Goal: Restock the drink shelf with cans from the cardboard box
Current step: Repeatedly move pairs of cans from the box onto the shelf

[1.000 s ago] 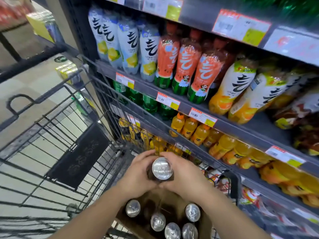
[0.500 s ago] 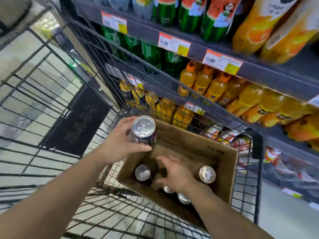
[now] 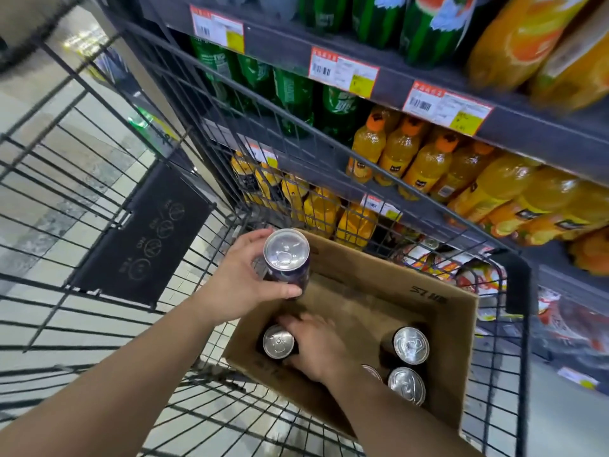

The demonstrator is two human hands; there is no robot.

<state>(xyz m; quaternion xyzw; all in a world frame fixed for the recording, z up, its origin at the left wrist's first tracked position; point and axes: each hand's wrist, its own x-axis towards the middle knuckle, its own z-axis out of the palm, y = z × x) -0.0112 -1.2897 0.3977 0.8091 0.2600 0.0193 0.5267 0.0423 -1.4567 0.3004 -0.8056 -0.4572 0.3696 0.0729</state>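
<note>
Left hand [image 3: 245, 285] grips dark can [image 3: 286, 258], lifted above cardboard box [image 3: 441, 311] in cart [image 3: 517, 285]. Right hand [image 3: 318, 351] down inside box, fingers on second can [image 3: 278, 341]; grip unclear. Three more cans left in box. Held can not yet shelved; restock partway, by my read.

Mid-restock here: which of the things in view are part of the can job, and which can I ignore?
Part of the job:
- held can, gripped by the left hand
- cardboard box in the cart
- cans in the box, e.g., where the right hand reaches
- drink shelf

Ignore:
- orange bottles
- green bottles
- price tags
- shopping cart
</note>
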